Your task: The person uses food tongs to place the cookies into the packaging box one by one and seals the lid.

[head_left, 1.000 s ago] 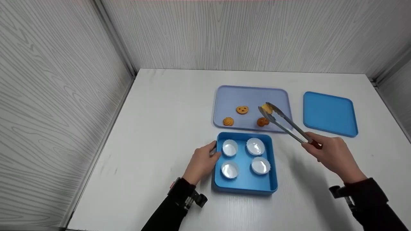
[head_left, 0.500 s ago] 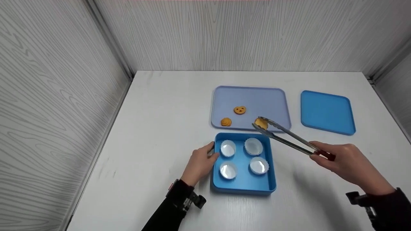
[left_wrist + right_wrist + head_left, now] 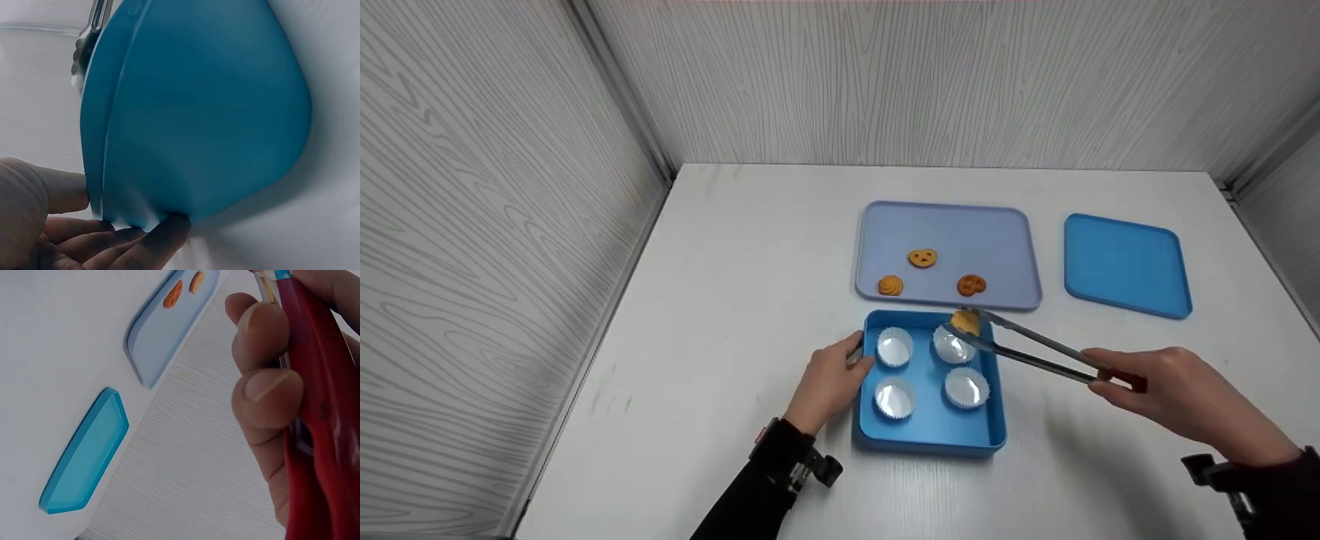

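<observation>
In the head view, my left hand (image 3: 829, 382) holds the left wall of a blue box (image 3: 934, 431), thumb at the rim; the left wrist view shows fingertips against the outer wall (image 3: 208, 101). Several white paper baking cups (image 3: 895, 398) sit inside the box. My right hand (image 3: 1177, 397) grips metal tongs (image 3: 1035, 361) by their red handles (image 3: 315, 382). Between the tong tips is a yellowish cookie (image 3: 964, 322), above the back right cup (image 3: 951, 347) and partly covering it.
Behind the box lies a lavender tray (image 3: 960, 232) bearing a face-shaped cookie (image 3: 922, 258), a swirl cookie (image 3: 890, 285) and a pretzel-shaped cookie (image 3: 971, 285). A shallow blue tray or lid (image 3: 1126, 264) lies to its right. Wood-grain panels (image 3: 922, 82) border the table.
The tongs have carried the yellowish cookie from above the lavender tray toward me, over the box's back right cup. The pretzel-shaped cookie shows again. My left hand stays on the box.
</observation>
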The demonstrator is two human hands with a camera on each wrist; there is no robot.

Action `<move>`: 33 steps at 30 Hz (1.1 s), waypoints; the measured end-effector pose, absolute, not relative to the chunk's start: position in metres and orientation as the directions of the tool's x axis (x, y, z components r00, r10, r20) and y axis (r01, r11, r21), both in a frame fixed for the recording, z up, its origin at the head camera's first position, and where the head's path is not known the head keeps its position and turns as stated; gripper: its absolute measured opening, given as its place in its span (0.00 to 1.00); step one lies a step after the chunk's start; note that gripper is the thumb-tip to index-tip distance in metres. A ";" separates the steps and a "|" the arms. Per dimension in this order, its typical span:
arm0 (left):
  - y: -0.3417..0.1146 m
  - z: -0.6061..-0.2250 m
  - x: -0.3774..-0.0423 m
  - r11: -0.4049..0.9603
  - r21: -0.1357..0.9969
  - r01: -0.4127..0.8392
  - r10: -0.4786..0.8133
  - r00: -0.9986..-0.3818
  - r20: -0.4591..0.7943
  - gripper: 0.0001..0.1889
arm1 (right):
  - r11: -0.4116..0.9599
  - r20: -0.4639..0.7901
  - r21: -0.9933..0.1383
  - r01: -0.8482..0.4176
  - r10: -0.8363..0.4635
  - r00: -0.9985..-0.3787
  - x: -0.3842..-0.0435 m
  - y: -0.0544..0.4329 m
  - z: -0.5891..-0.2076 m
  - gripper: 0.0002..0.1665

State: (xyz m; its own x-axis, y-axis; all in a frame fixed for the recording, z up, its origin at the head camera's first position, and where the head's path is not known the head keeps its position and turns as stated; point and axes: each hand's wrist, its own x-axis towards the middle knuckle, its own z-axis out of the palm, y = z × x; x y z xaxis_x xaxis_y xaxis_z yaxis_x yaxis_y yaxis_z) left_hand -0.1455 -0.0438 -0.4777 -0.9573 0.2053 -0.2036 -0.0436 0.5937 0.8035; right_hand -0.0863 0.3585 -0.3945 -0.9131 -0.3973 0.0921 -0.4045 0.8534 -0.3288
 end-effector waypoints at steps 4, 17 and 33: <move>-0.044 -0.478 -0.146 0.606 0.795 -0.033 0.206 -0.958 -0.197 0.29 | 0.848 0.073 -0.319 -0.423 -0.423 -0.903 -0.087 0.356 -0.394 0.21; -0.044 -0.477 -0.145 0.590 0.806 -0.049 0.208 -0.955 -0.210 0.29 | 0.848 0.009 -0.289 -0.444 -0.461 -0.887 -0.090 0.350 -0.392 0.21; -0.046 -0.480 -0.144 0.591 0.807 -0.021 0.215 -0.960 -0.182 0.29 | 0.872 0.006 -0.205 -0.445 -0.453 -0.891 -0.096 0.340 -0.394 0.18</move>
State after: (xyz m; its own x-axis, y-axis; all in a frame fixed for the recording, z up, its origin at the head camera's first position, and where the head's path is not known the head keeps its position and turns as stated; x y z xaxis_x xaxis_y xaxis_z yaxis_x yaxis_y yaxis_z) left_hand -0.1445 -0.0455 -0.4797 -0.9595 0.2146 -0.1825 -0.0213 0.5907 0.8066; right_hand -0.0956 0.3402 -0.3936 -0.8913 -0.4534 0.0059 -0.4449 0.8718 -0.2051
